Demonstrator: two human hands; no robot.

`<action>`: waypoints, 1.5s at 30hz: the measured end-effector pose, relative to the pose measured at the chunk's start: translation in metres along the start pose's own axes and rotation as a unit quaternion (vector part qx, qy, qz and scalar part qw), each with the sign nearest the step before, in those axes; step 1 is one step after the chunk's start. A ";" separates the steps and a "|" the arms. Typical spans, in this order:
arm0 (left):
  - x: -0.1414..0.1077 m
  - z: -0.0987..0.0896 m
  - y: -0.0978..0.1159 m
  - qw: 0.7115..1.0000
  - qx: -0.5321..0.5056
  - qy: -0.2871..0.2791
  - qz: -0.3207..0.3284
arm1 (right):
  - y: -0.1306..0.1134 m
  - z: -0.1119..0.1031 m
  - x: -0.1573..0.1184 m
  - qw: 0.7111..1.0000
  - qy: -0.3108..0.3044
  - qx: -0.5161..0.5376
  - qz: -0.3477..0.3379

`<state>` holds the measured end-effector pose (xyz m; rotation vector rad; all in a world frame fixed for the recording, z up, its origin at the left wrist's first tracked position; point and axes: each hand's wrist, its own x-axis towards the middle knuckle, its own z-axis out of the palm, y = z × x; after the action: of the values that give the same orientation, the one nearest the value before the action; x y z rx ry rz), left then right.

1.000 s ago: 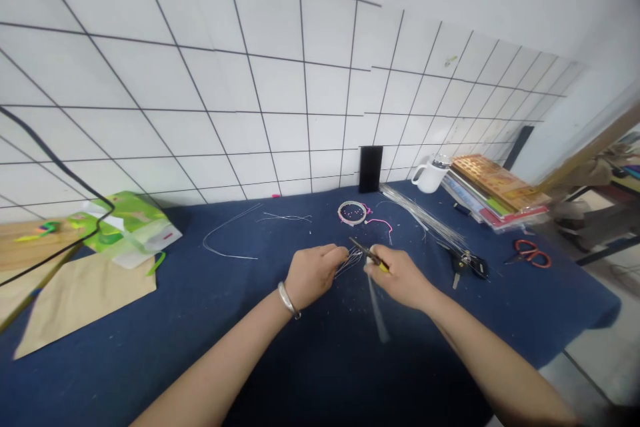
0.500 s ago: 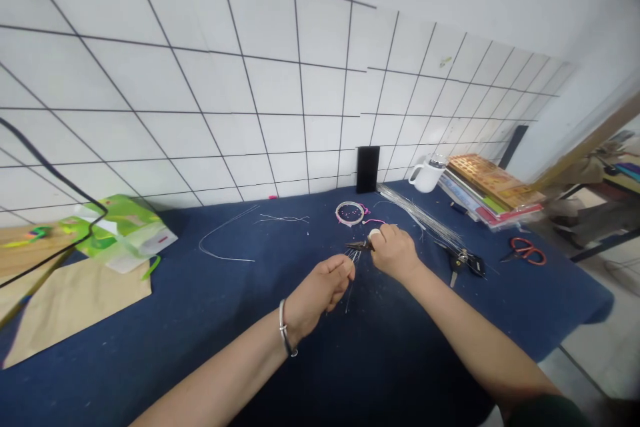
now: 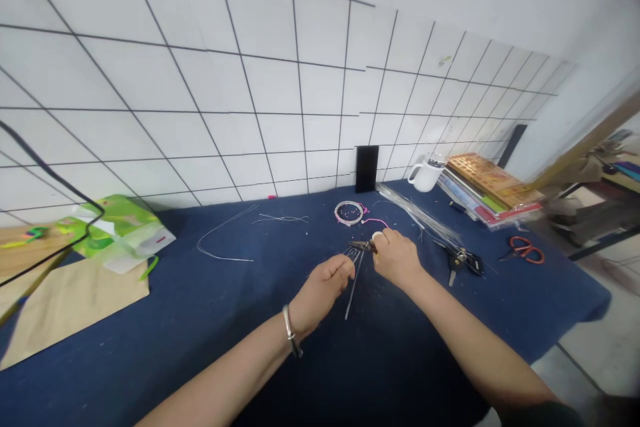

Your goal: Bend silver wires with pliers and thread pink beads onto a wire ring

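Observation:
Between the thumb and fingers of my left hand [image 3: 323, 292] is a small bundle of thin silvery wires [image 3: 354, 255], bent into loops at the top. Long wire ends run down below the fingers toward the cloth. My right hand [image 3: 397, 257] is closed round a pair of pliers [image 3: 364, 246], its handles mostly hidden in the palm. The dark jaws point left, at the top of the wires; whether they grip one, I cannot tell. Just beyond the hands lies a round, pale pink-edged ring [image 3: 349, 213] with small beads in it and a pink cord [image 3: 375, 221] beside it.
Loose wires [image 3: 220, 253] lie to the left on the dark blue cloth [image 3: 190, 320]. Rightward are a wire bundle [image 3: 425, 217], keys [image 3: 456, 263], red-handled scissors [image 3: 524, 250], a white mug [image 3: 426, 175] and stacked books [image 3: 493, 190]. A black box [image 3: 367, 169] stands against the tiled wall.
The pliers and my right hand have shifted slightly right. The wire ends under my left hand now show longer and more clearly. My left wrist has turned a little.

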<state>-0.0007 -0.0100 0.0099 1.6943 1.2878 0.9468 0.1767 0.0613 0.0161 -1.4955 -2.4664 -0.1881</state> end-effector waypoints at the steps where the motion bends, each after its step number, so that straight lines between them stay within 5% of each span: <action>1: -0.003 0.003 0.004 0.999 -0.026 -0.021 -0.022 | 0.002 0.000 0.002 0.999 0.014 -0.032 -0.002; 3: -0.002 0.003 0.003 1.000 0.004 -0.013 -0.009 | 0.002 -0.003 0.001 0.999 0.019 -0.033 -0.002; 6: 0.011 -0.013 -0.016 0.977 0.187 0.019 0.098 | -0.006 -0.011 -0.010 0.993 -0.033 0.109 -0.018; 10: 0.023 -0.032 -0.037 0.938 0.297 -0.016 0.178 | -0.014 -0.016 -0.028 0.897 -0.216 0.366 -0.117; 12: 0.020 -0.030 -0.031 0.946 0.280 -0.002 0.164 | -0.011 -0.014 -0.028 0.886 -0.238 0.380 -0.115; 15: 0.006 -0.014 -0.006 0.983 0.154 0.012 0.096 | -0.001 -0.012 -0.016 0.971 -0.115 0.206 -0.041; 17: -0.004 -0.002 0.011 0.999 0.037 -0.009 0.026 | 0.004 -0.012 -0.007 0.998 -0.028 0.057 -0.007; 20: -0.010 0.004 0.016 0.999 -0.012 -0.040 -0.015 | 0.004 -0.014 -0.003 1.000 -0.001 -0.007 -0.004; 23: 0.003 -0.011 -0.004 0.980 0.168 0.012 0.107 | -0.003 -0.018 -0.015 0.992 -0.047 0.119 -0.024; 28: 0.020 -0.030 -0.028 0.951 0.261 -0.017 0.167 | -0.009 -0.013 -0.037 0.902 -0.209 0.356 -0.127; 30: 0.012 -0.022 -0.017 0.966 0.218 -0.001 0.137 | -0.002 -0.010 -0.033 0.934 -0.161 0.301 -0.102; 32: -0.001 -0.008 0.000 0.991 0.109 -0.003 0.074 | 0.008 -0.009 -0.022 0.986 -0.045 0.152 -0.045; 34: -0.012 0.004 0.015 1.000 0.008 -0.018 0.004 | 0.016 -0.011 -0.012 0.999 0.036 0.028 -0.021; 36: -0.015 0.005 0.019 0.999 0.001 -0.044 0.001 | 0.017 -0.014 -0.008 0.998 0.060 -0.003 -0.021; 39: -0.002 -0.013 0.002 0.973 0.202 0.005 0.113 | 0.003 -0.015 -0.021 0.992 0.009 0.119 -0.028; 43: 0.018 -0.036 -0.027 0.935 0.315 -0.018 0.162 | -0.017 -0.002 -0.049 0.902 -0.191 0.382 -0.067; 45: 0.017 -0.034 -0.028 0.926 0.342 -0.016 0.161 | -0.015 0.004 -0.050 0.901 -0.192 0.388 -0.043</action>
<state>-0.0384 0.0161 0.0003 2.5094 1.4423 0.6700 0.1847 0.0126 -0.0013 -1.1231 -2.3992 1.0462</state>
